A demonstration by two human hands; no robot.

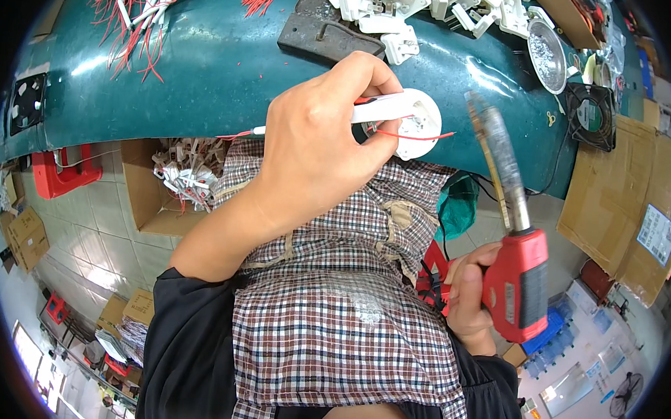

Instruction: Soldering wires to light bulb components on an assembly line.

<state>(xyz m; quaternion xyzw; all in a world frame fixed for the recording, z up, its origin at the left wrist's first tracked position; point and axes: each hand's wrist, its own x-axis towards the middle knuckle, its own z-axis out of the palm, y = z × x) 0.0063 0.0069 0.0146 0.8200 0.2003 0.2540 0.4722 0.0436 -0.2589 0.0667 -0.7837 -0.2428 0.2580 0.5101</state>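
My left hand (316, 145) is closed around a white plastic plug housing (427, 112), raised near the front edge of the green table. Its round, cup-like end faces up, and metal bits show inside. A loose red wire (436, 139) crosses that round end. Another thin wire in a white sleeve (258, 130) sticks out to the left of the hand. My right hand (468, 298) grips a red and black soldering gun (516, 281). Its long metal barrel points up and away, the dark tip (473, 103) apart from the housing, to its right.
On the green table (199, 69) lie white switch parts with red wires (138, 10), a dark metal block (325, 29), a heap of white plug parts (404, 10) and a round metal dish (546, 55). Small black fans (590, 116) stand at both ends. A carton (145, 194) sits below.
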